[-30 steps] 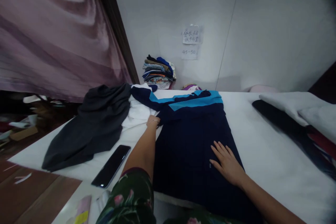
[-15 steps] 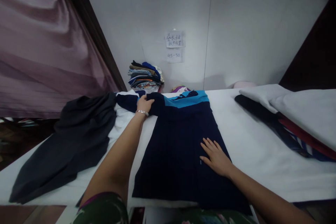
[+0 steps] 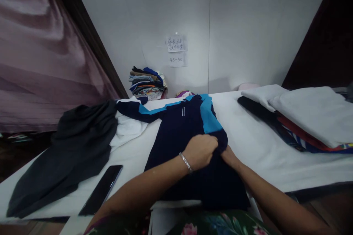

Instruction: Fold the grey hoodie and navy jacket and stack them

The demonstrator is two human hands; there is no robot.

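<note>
A navy shirt with light blue bands (image 3: 182,125) lies on the white table (image 3: 256,143) in front of me. My left hand (image 3: 200,150), with a silver bracelet at the wrist, is closed on a fold of the shirt and has drawn its sleeve side over the body toward the right. My right hand (image 3: 228,155) lies under that fold against the shirt, mostly covered by the cloth, so its fingers do not show.
A dark grey garment (image 3: 68,150) and a white one (image 3: 127,126) lie to the left. A black phone (image 3: 102,190) rests near the front left edge. Folded white, red and striped cloths (image 3: 309,114) are stacked on the right. A pile of folded clothes (image 3: 147,82) stands by the wall.
My left hand left the far shoulder and pulled the shirt's fabric toward me and to the right, folding it over my right hand. The camera view shifted, so the phone shows again.
</note>
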